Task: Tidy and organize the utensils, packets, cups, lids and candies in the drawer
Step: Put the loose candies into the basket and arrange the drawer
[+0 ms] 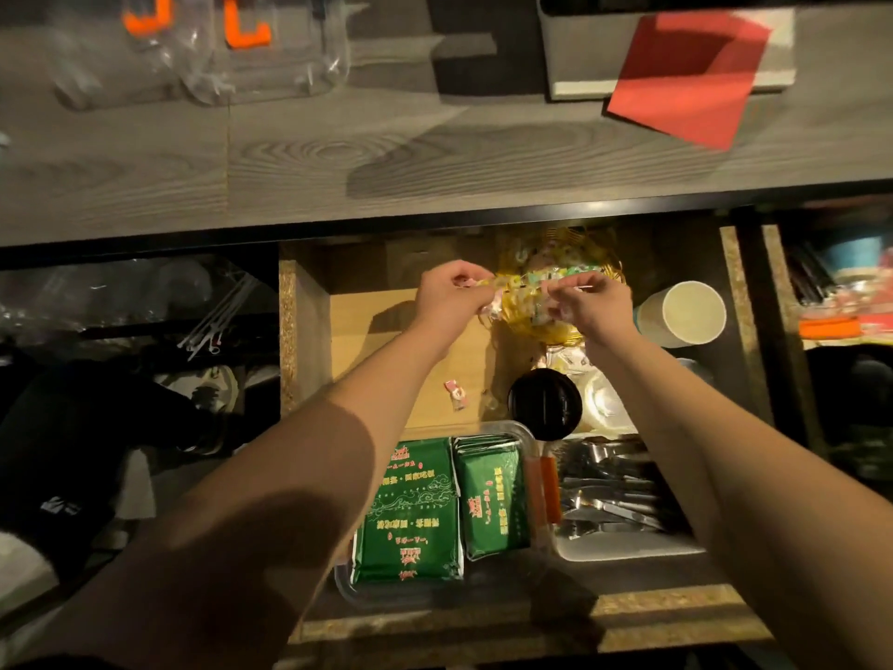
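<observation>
**Two hands pull at candies over the open drawer**

The drawer point(309, 331) is pulled out under the edge of the gray wood desk point(290, 152). Both arms reach into its far end.

The left hand point(452, 302) has its grip pinched shut on one end of a bunch of wrapped candies point(519, 287). The right hand point(592, 307) has its grip pinched shut on the other end of the bunch. The candies are yellow, green and pink. They hang in the air right above a gold wire basket point(555, 326) at the back of the drawer, and more candies sit in that basket.

One small pink candy point(456, 393) lies alone on the drawer floor, nearer than the basket and to its left.

A white paper cup point(686, 314) lies on its side just right of the basket. A black round lid point(545, 405) sits nearer than the basket, with a white lid point(604, 401) beside it.

At the near end of the drawer, a clear tray point(348, 580) holds green packets point(410, 510). The packets have red and gold writing, but it is upside down and too blurry to read. Right of the packets, a white tray point(628, 548) holds shiny metal utensils point(613, 495).

On the desk, past the drawer, lie a red paper sheet point(686, 74) and clear bags with orange marks point(203, 45).
</observation>
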Action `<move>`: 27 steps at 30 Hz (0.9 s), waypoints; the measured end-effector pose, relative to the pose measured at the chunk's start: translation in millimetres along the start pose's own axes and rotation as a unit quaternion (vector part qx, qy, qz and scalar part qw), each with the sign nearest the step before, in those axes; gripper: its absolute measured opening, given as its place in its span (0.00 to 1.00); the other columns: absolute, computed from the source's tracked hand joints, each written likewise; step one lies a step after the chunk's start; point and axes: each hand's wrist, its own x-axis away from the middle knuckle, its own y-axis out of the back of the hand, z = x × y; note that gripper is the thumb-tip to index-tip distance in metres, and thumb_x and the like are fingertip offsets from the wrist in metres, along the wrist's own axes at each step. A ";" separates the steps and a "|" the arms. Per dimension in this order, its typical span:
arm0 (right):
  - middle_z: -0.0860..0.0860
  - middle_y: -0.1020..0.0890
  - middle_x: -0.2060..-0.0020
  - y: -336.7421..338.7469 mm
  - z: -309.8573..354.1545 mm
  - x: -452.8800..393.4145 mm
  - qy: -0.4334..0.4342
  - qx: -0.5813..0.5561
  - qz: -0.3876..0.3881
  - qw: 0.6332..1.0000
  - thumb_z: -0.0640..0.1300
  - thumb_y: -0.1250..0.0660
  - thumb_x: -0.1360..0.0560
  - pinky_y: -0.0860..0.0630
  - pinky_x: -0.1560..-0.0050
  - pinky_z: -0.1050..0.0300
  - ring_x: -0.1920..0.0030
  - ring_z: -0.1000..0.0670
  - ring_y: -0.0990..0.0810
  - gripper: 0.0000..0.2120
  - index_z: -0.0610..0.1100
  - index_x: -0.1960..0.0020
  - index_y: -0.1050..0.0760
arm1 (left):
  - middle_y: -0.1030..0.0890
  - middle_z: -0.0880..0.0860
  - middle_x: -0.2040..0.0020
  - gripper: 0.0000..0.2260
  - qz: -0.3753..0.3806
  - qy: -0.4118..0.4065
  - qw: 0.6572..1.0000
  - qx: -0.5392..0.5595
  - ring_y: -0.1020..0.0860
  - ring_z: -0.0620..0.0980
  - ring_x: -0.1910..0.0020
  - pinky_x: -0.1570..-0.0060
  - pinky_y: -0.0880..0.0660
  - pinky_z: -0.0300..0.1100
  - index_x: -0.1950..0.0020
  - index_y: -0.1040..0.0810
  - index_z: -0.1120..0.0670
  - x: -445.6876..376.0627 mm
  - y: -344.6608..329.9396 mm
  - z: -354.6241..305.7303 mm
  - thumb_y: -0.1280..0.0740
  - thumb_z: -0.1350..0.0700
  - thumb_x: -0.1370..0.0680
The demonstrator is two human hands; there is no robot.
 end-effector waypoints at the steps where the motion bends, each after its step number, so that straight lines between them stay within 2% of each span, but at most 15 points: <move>1: 0.41 0.17 0.58 3.1 3.4 -2.1 -0.005 -0.011 -0.013 1.000 0.31 0.29 0.26 0.17 0.62 0.55 0.60 0.47 0.16 0.05 0.36 0.55 0.25 | 0.18 0.53 0.50 0.11 0.015 -0.004 1.000 0.001 0.19 0.50 0.51 0.54 0.18 0.42 0.48 0.17 0.53 -2.7 -9.5 -6.3 0.27 0.65 0.27; 3: 0.45 0.19 0.60 8.1 8.0 -7.1 -0.007 0.002 -0.028 1.000 0.32 0.28 0.27 0.19 0.64 0.60 0.61 0.49 0.18 0.09 0.36 0.49 0.25 | 0.19 0.53 0.47 0.15 0.050 -0.005 0.999 0.001 0.19 0.52 0.47 0.48 0.18 0.47 0.44 0.17 0.54 -8.2 -26.4 -14.7 0.26 0.67 0.28; 4: 0.46 0.19 0.58 10.6 8.2 -11.1 -0.004 0.029 -0.032 0.999 0.35 0.26 0.28 0.19 0.62 0.60 0.59 0.49 0.18 0.13 0.38 0.46 0.25 | 0.20 0.51 0.45 0.18 0.065 -0.005 0.998 -0.005 0.20 0.52 0.45 0.45 0.19 0.48 0.41 0.17 0.53 -10.7 -32.8 -16.8 0.25 0.66 0.29; 7: 0.46 0.19 0.45 15.5 8.6 -18.5 0.015 0.107 -0.023 0.994 0.43 0.23 0.29 0.20 0.46 0.51 0.47 0.47 0.19 0.23 0.43 0.37 0.26 | 0.20 0.50 0.40 0.21 0.070 0.001 0.997 -0.016 0.23 0.51 0.42 0.41 0.22 0.47 0.36 0.19 0.51 -17.9 -39.9 -16.1 0.26 0.64 0.27; 9: 0.46 0.21 0.40 15.4 10.1 -13.4 0.038 0.134 -0.009 0.990 0.44 0.27 0.26 0.23 0.39 0.51 0.40 0.47 0.22 0.23 0.43 0.33 0.28 | 0.20 0.49 0.41 0.19 0.060 0.009 0.998 -0.013 0.22 0.51 0.42 0.40 0.22 0.47 0.37 0.19 0.50 -18.8 -34.5 -11.3 0.27 0.64 0.26; 11: 0.47 0.23 0.37 14.2 10.3 -2.8 0.073 0.171 -0.016 0.983 0.45 0.30 0.23 0.26 0.37 0.52 0.37 0.49 0.25 0.22 0.43 0.32 0.29 | 0.18 0.50 0.43 0.18 0.055 0.011 0.998 -0.034 0.20 0.50 0.44 0.40 0.21 0.47 0.38 0.18 0.50 -15.4 -23.8 -4.1 0.27 0.65 0.26; 17: 0.48 0.19 0.43 7.4 -13.1 21.7 0.178 0.311 0.007 0.934 0.48 0.35 0.21 0.28 0.46 0.58 0.43 0.50 0.22 0.15 0.42 0.38 0.24 | 0.18 0.52 0.45 0.14 0.078 0.017 0.989 -0.127 0.22 0.47 0.51 0.50 0.26 0.40 0.40 0.17 0.55 7.5 9.4 31.4 0.28 0.64 0.24; 20: 0.48 0.17 0.49 7.1 -21.8 24.6 0.203 0.378 0.028 0.903 0.48 0.34 0.21 0.24 0.50 0.55 0.50 0.50 0.20 0.12 0.42 0.42 0.21 | 0.17 0.52 0.45 0.13 0.087 0.034 0.989 -0.114 0.20 0.48 0.48 0.52 0.25 0.38 0.39 0.18 0.54 15.0 16.1 45.4 0.27 0.60 0.24; 22: 0.48 0.17 0.53 9.3 -25.1 24.0 0.194 0.440 0.076 0.873 0.50 0.35 0.22 0.22 0.53 0.53 0.54 0.48 0.20 0.12 0.42 0.44 0.21 | 0.17 0.51 0.45 0.13 0.106 0.053 0.987 -0.105 0.20 0.49 0.47 0.51 0.23 0.39 0.39 0.18 0.53 18.8 14.3 49.9 0.26 0.57 0.24; 25: 0.48 0.17 0.54 23.4 -25.4 18.2 0.144 0.514 0.169 0.829 0.55 0.34 0.24 0.23 0.53 0.53 0.54 0.46 0.20 0.16 0.43 0.46 0.21 | 0.18 0.51 0.45 0.14 0.171 0.103 0.975 -0.099 0.20 0.50 0.47 0.44 0.22 0.46 0.38 0.19 0.51 18.4 2.6 55.7 0.26 0.53 0.24; 27: 0.47 0.16 0.52 35.1 -24.1 12.1 0.100 0.544 0.234 0.800 0.58 0.32 0.27 0.21 0.50 0.50 0.52 0.46 0.19 0.19 0.44 0.45 0.20 | 0.19 0.52 0.47 0.16 0.224 0.133 0.959 -0.111 0.21 0.48 0.51 0.49 0.21 0.43 0.37 0.21 0.50 16.3 -7.8 57.9 0.26 0.51 0.24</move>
